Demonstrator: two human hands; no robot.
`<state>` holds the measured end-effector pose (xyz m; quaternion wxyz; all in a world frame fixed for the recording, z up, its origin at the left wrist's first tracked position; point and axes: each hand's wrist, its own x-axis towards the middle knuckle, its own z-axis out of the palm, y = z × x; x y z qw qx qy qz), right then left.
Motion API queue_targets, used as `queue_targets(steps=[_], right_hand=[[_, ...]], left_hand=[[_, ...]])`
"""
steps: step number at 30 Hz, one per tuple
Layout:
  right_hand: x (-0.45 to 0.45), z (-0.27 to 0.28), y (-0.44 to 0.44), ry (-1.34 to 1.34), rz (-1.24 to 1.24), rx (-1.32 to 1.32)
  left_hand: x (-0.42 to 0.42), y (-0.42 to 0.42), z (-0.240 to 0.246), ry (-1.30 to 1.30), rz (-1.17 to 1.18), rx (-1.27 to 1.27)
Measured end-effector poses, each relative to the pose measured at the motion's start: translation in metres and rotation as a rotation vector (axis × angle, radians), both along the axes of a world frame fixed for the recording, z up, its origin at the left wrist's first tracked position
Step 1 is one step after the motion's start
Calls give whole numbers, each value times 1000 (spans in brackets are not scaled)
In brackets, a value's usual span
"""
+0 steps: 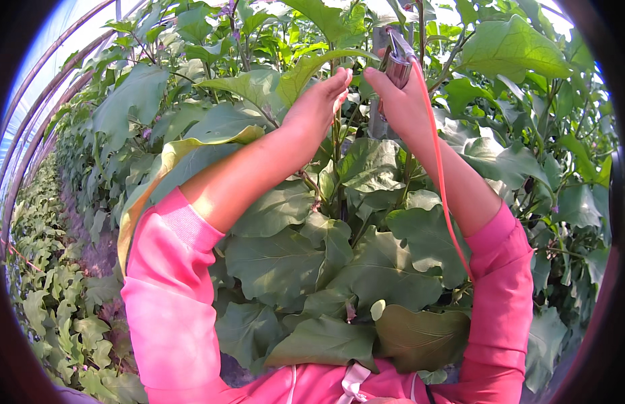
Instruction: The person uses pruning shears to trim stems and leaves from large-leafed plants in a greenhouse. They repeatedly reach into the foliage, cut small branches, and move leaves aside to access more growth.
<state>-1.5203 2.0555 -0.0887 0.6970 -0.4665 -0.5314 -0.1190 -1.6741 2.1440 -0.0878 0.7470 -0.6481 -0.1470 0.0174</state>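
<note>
Both my hands are raised among eggplant plants at the top middle. My right hand [403,98] grips a shiny metal hand tool [399,68], whose kind I cannot make out for certain. A thin red strip or tube [436,146] hangs from the tool past my right forearm. To the left, my left hand [320,103] is held upright beside a plant stem [336,146], its palm side turned towards the right hand. Its fingers are partly hidden, so I cannot tell whether it holds anything. A grey upright post [379,126] stands behind the right hand.
Broad eggplant leaves [277,260] fill the space between my arms, and one yellow-edged leaf [176,151] curls over my left arm. Another leaf [423,333] lies close to my body. Curved greenhouse hoops [45,96] rise at the left, above a lower plant row [50,283].
</note>
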Motion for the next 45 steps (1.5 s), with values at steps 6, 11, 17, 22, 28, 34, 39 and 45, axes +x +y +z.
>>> queue_targets(steps=[6, 11, 17, 22, 28, 34, 39, 45], right_hand=[[4, 8, -26, -173, -135, 26], [35, 38, -10, -443, -540, -46], [33, 47, 0, -415, -579, -180], [4, 55, -14, -244, -276, -264], [21, 35, 1, -433, -351, 73], [3, 61, -8, -176, -161, -325], [17, 72, 21, -210, -207, -56], [19, 89, 33, -227, -101, 226]], left_hand=[[1, 31, 11, -396, -304, -544], [24, 32, 43, -651, -414, -778], [77, 38, 101, -978, -1037, -976], [140, 104, 182, -937, -1026, -1518], [186, 155, 187, -1071, -1455, -1914], [155, 150, 181, -1192, -2005, -2232], [127, 130, 178, -1081, -1338, -1751], [121, 104, 169, -1177, -1796, -2280]])
